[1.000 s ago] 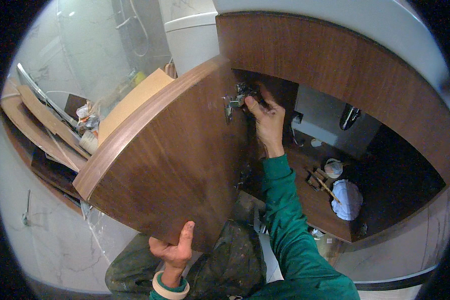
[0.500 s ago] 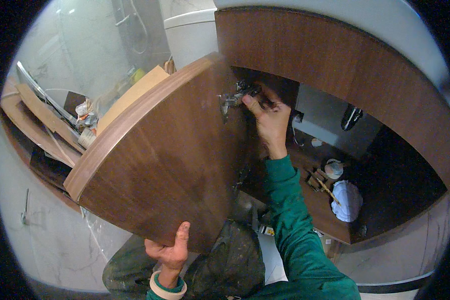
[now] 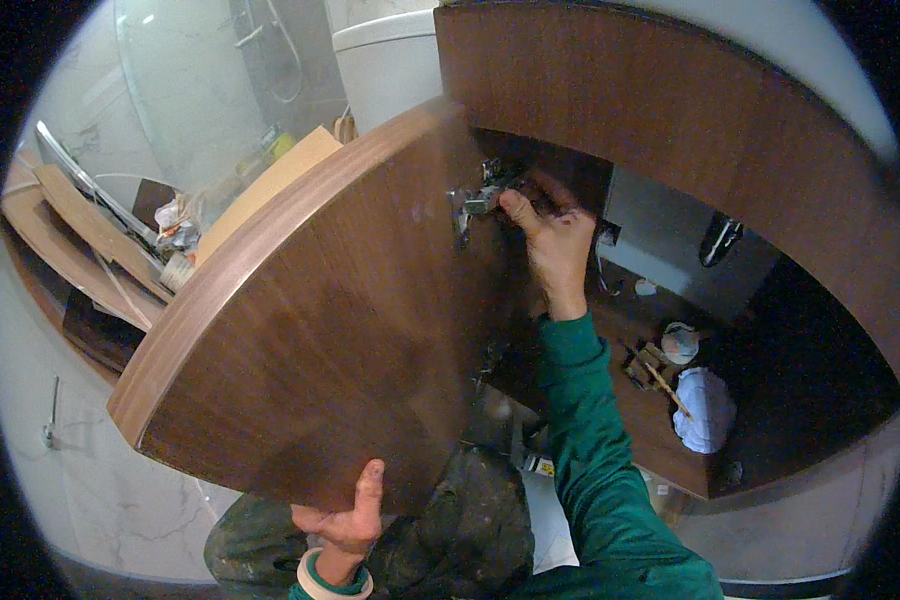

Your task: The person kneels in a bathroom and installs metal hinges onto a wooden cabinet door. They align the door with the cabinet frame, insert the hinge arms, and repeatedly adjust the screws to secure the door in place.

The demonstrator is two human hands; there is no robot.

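Observation:
A dark brown wooden cabinet door (image 3: pixel 310 330) stands swung out in front of me. My left hand (image 3: pixel 348 518) grips its lower edge, thumb on the face I see and the other fingers behind. At the door's upper inner edge a metal hinge (image 3: pixel 480 202) joins it to the brown cabinet (image 3: pixel 660 120). My right hand (image 3: pixel 555 235) reaches into the cabinet opening, its thumb and fingers closed on the hinge arm; some fingertips are lost in shadow. A second hinge (image 3: pixel 488 362) sits lower on the same edge, mostly dark.
Inside the cabinet lie a white cloth (image 3: pixel 705 410), a small round tub (image 3: pixel 680 342) and a thin wooden stick (image 3: pixel 667 388). A chrome pipe fitting (image 3: pixel 720 238) hangs at the back. Left of the door are curved wooden boards (image 3: pixel 90 235) and a cardboard sheet (image 3: pixel 270 190). A white toilet tank (image 3: pixel 388 80) stands behind.
The door's outer lower corner has shifted left and down in the view, with my left hand still on it. My right hand stays at the upper hinge.

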